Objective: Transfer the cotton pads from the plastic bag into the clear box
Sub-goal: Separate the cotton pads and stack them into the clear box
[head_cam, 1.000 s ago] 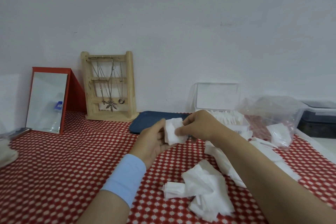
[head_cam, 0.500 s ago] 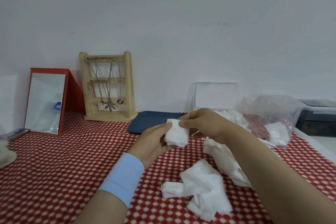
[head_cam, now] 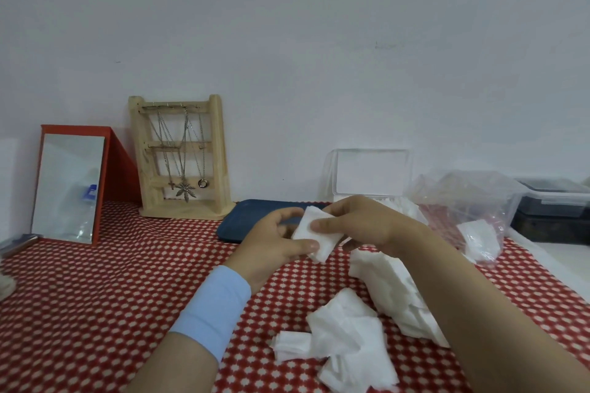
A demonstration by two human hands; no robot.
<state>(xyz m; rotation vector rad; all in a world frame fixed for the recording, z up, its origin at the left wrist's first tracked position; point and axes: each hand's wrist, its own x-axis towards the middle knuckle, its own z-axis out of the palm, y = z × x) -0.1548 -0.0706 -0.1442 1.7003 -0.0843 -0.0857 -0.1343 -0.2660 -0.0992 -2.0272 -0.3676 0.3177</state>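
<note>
Both hands hold a small stack of white cotton pads [head_cam: 314, 234] above the red checked tablecloth. My left hand [head_cam: 271, 247] pinches the stack from below with thumb and fingers. My right hand [head_cam: 360, 226] grips its top and right side. The clear box [head_cam: 370, 177] stands behind my right hand with its lid raised and pads inside. The crumpled plastic bag [head_cam: 466, 201] lies to the right of the box with a few pads in it. Loose pads [head_cam: 348, 341] lie in heaps on the cloth in front, more pads [head_cam: 392, 290] under my right forearm.
A dark blue tray [head_cam: 245, 222] lies behind my left hand. A wooden jewellery stand [head_cam: 182, 156] and a red-framed mirror [head_cam: 68, 183] stand at the back left against the wall. A dark lidded container [head_cam: 552, 210] sits at the far right.
The pad stack has tilted and been turned between my hands. My right hand has shifted its grip onto the stack's top edge. The camera moved slightly.
</note>
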